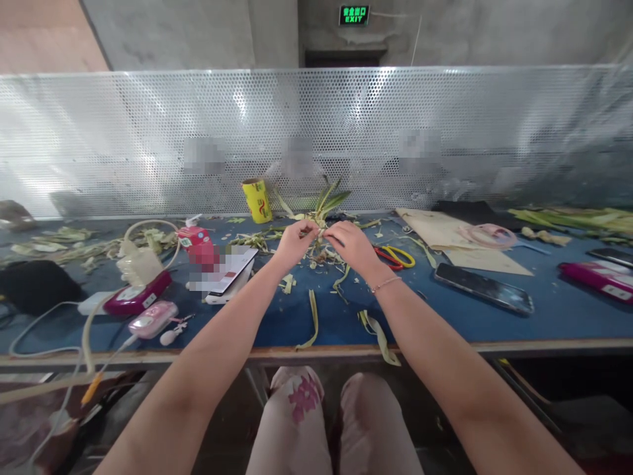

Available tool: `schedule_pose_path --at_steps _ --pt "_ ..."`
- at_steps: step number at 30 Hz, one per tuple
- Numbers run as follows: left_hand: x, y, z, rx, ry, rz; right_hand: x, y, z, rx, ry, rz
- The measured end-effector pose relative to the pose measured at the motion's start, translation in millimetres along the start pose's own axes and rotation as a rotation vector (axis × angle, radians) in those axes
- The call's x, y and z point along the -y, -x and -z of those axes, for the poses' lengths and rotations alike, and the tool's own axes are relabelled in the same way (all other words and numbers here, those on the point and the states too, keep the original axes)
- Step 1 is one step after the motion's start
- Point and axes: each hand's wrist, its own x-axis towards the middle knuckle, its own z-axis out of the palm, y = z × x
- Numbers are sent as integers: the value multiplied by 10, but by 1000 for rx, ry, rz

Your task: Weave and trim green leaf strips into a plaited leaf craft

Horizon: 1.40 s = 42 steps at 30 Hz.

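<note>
Plant [324, 208] in the pinch of left hand [295, 240] and right hand [352, 244], yellow can [258, 202] beyond, contents indistinct.

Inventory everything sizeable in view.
Flat tabletop: one, blue, middle
Perforated metal panel: one, silver, back
Exit sign: one, green, top
Leafy plant: one, green, centre
Plant strips: many, greenish, scattered
Printed cylinder: one, yellow, back
Looped scissors: one, red-yellow, right
Rectangular phones: two, dark, right
Flat device: one, white, left
Boxy devices: two, magenta, both sides
Rounded device: one, pink, left
Small packet: one, red, left
Rounded bundle: one, black, left
Paper sheets: some, tan, right
Trousered legs: two, pale, below
Left hand, right hand: two, bare, at plant
</note>
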Motion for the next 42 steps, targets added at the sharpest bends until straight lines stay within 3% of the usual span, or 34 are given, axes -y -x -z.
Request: schedule_pose_path --at_steps 5,8,15,22,35,39,42 --pt "-29 14 23 55 -260 -255 -76 27 -44 51 -34 -36" --pt "24 13 20 125 -319 -303 -169 62 -91 139 -105 -153" --pt "244 23 -79 286 -319 29 -287 117 -151 223 -110 -285" --pt "296 26 -134 315 -185 189 -277 136 -170 297 -206 -363" --pt "265 59 -184 257 -57 200 -223 97 -120 271 -281 -250" --pt "290 43 -176 291 -104 140 -247 89 -115 224 -265 -211" --pt "327 39 -186 341 -50 178 -252 89 -109 198 -231 -217"
